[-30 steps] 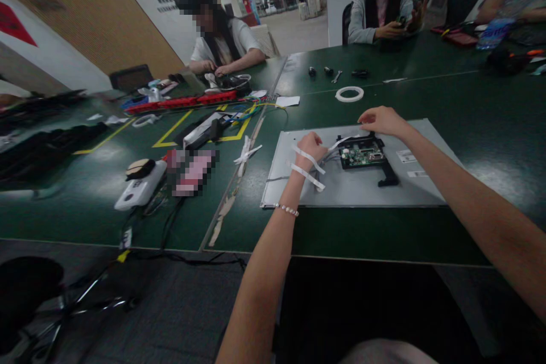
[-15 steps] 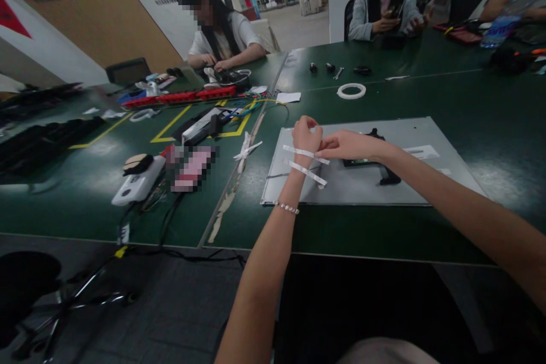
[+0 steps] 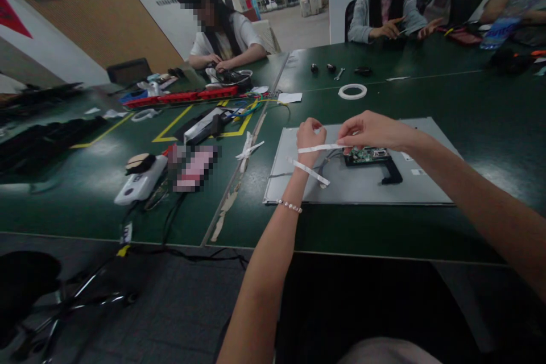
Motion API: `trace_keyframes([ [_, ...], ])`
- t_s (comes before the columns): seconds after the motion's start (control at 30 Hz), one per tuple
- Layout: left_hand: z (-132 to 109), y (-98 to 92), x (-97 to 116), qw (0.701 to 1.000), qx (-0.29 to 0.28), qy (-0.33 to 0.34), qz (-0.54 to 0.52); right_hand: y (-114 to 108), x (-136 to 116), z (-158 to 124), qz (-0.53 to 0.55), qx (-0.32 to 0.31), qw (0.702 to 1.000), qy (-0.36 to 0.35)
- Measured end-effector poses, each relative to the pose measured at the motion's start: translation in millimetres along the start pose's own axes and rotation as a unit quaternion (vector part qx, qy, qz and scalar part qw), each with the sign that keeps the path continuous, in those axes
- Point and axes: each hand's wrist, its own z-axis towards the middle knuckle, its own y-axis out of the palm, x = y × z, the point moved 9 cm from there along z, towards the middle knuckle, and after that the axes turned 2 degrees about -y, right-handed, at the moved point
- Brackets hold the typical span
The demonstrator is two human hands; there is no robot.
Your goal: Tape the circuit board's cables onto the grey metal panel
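My left hand hovers over the left part of a grey flat panel, its fingers curled in. Whether anything is inside them is hidden. One strip of white tape sticks across that wrist, with a beaded bracelet further down. Between thumb and fingertips, my right hand pinches the end of another tape strip. This strip stretches nearly level to the back of my left hand. Below my right hand lie a green circuit board in a black frame and some thin cables.
Behind the panel lie a roll of white tape, a small wrench and small black parts. A white power strip and a blurred pink object are on the left. Two people sit across the green table.
My right hand has moved right and slightly up from my left wrist, pulling one tape strip out with it. More of the circuit board shows. My left hand has hardly moved.
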Motion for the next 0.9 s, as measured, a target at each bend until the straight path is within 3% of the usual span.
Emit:
trace_keyframes([
  [0.07, -1, 3.4, 0, 0.999, -0.024, 0.003, -0.025, -23, 12, -13, -0.007, 0.034, 0.999, 0.022],
  [0.17, -5, 12.2, 10, 0.994, -0.076, 0.035, -0.075, -53, 51, -38, 0.013, 0.053, 0.995, 0.081],
  [0.27, -14, 20.9, 28, 0.984, -0.115, 0.088, -0.103, -69, 101, -63, 0.068, 0.040, 0.986, 0.150],
  [0.37, -25, 30.0, 47, 0.973, -0.153, 0.140, -0.104, -76, 132, -77, 0.125, 0.048, 0.976, 0.171],
  [0.63, -65, 47.3, 93, 0.917, -0.305, 0.232, -0.109, -68, 135, -81, 0.057, -0.007, 0.983, 0.176],
  [0.9, -97, 63.8, 107, 0.861, -0.423, 0.256, -0.124, -67, 138, -79, -0.074, -0.006, 0.985, 0.156],
])
